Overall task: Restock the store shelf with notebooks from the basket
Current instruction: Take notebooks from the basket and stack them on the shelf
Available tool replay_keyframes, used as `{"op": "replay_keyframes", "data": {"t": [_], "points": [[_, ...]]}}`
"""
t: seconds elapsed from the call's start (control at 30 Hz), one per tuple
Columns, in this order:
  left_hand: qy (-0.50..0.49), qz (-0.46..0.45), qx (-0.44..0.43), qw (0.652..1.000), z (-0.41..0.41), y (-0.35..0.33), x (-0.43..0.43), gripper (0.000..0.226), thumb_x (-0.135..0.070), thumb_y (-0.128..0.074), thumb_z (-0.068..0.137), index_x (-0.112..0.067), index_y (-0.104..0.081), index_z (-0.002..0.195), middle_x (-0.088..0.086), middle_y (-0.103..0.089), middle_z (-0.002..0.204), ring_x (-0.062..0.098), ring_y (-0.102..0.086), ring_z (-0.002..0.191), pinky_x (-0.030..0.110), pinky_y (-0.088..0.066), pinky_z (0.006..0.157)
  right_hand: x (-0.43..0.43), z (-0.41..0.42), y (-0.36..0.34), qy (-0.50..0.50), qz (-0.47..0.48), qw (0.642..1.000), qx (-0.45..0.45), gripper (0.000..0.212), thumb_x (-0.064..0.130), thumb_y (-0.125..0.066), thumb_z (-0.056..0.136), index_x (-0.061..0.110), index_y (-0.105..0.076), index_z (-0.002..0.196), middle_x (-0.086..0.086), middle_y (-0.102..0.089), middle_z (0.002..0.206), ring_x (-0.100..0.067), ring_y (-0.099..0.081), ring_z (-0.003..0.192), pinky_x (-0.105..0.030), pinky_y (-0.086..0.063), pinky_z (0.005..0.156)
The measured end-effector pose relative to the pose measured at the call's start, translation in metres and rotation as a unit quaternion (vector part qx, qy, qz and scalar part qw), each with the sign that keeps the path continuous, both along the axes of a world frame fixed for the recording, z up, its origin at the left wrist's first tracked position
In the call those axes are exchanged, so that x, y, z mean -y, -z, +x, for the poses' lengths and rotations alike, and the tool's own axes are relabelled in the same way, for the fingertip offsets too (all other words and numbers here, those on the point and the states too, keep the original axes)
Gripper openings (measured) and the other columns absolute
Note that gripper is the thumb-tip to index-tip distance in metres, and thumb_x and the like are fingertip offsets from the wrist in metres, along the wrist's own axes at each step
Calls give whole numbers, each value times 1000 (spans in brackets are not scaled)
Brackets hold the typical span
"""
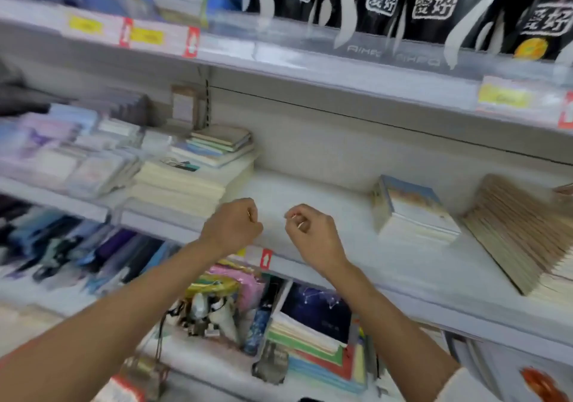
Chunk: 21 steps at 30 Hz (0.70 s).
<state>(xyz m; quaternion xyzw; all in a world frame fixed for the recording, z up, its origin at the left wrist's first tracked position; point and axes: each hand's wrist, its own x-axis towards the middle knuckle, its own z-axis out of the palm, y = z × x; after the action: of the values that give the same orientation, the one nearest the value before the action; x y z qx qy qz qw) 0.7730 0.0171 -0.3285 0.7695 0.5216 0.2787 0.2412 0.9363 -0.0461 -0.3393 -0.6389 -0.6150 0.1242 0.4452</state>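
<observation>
Both hands are empty, fingers curled into loose fists. The left hand (232,225) and right hand (313,234) hover close together over the front edge of the white metal middle shelf (310,191). The stack of notebooks with blue-sky covers (414,211) lies on the right part of that shelf. The pile of cream paper pads (183,184) sits at its left end.

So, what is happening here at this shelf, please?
A person faces the store shelf with both arms raised. The left hand and right hand are curled and hold nothing, in front of a bare stretch of it, between a cream notebook stack and a blue-covered stack. No basket is in view.
</observation>
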Motion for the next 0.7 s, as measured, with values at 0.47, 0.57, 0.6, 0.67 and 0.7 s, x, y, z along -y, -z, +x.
{"op": "replay_keyframes", "data": {"t": [0.47, 0.57, 0.6, 0.67, 0.7], "points": [[-250, -175, -83, 949, -354, 145, 66, 13, -16, -69, 80, -11, -60, 72, 9, -56, 76, 20, -51, 73, 27, -38, 65, -24, -345, 148, -321, -232, 915, 79, 22, 18, -55, 93, 10, -66, 110, 3, -56, 85, -10, -50, 72, -23, -42, 68], [-276, -195, -83, 938, -384, 167, 72, 11, -18, -69, 80, -11, -61, 76, 7, -58, 80, 21, -51, 75, 30, -41, 68, -24, -375, 170, -330, -257, 905, 71, 20, 21, -58, 89, 13, -67, 105, 7, -56, 80, -16, -55, 77, -32, -48, 74], [-285, -203, -80, 933, -393, 174, 73, 10, -19, -69, 81, -11, -63, 80, 6, -60, 82, 22, -53, 78, 30, -43, 70, -23, -381, 177, -332, -265, 903, 67, 20, 21, -58, 89, 13, -67, 105, 6, -56, 81, -17, -57, 78, -30, -48, 74], [-304, -219, -70, 925, -407, 188, 76, 14, -21, -70, 82, -9, -67, 89, 5, -62, 87, 22, -56, 84, 29, -46, 72, -22, -391, 190, -335, -278, 899, 58, 21, 18, -57, 89, 12, -66, 108, 2, -58, 89, -20, -60, 83, -28, -47, 74], [-311, -224, -67, 921, -413, 195, 78, 16, -21, -70, 82, -8, -67, 92, 5, -62, 89, 22, -56, 85, 29, -46, 73, -20, -395, 196, -336, -283, 896, 55, 22, 17, -56, 90, 12, -66, 109, 1, -58, 92, -20, -60, 85, -28, -47, 74]]}}
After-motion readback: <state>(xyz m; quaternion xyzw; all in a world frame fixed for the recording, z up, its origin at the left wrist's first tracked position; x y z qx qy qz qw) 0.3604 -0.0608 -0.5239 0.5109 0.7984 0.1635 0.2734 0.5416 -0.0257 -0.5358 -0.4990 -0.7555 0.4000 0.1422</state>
